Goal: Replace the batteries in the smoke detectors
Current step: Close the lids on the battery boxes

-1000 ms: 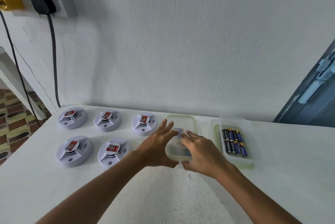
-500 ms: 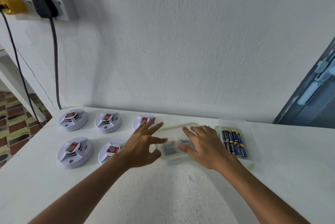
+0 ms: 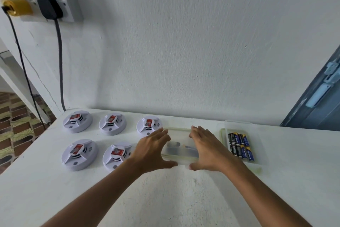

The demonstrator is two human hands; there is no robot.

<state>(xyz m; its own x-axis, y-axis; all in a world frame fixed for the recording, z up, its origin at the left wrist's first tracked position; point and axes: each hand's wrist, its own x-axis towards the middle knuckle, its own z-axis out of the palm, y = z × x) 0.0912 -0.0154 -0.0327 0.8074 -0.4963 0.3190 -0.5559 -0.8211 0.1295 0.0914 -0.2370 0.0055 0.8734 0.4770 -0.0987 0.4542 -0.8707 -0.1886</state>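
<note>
Left hand (image 3: 152, 150) and right hand (image 3: 207, 150) flank a clear plastic container (image 3: 179, 146) in the middle of the white desk (image 3: 165, 199). Both grasp it: fingers lie along its short sides and far rim, thumbs hook the near edge. Inside it are a few dark batteries, blurred through the plastic, count unclear.

Just right of the right hand, a second clear tray (image 3: 257, 146) holds AA batteries (image 3: 240, 146), black and blue with yellow tips, lying in two rows; about eight, exact count hard to tell.

Left of the hands, five white round smoke detectors (image 3: 79, 154) lie on the desk, each with a red-labelled part at centre: three in the back row near the wall, two in the front row. The front right detector (image 3: 117, 155) sits just beside the left wrist.

On the wall, upper left, a double socket (image 3: 70, 0) carries a black plug (image 3: 50, 8) and a yellow plug (image 3: 17, 7), cables hanging down.
</note>
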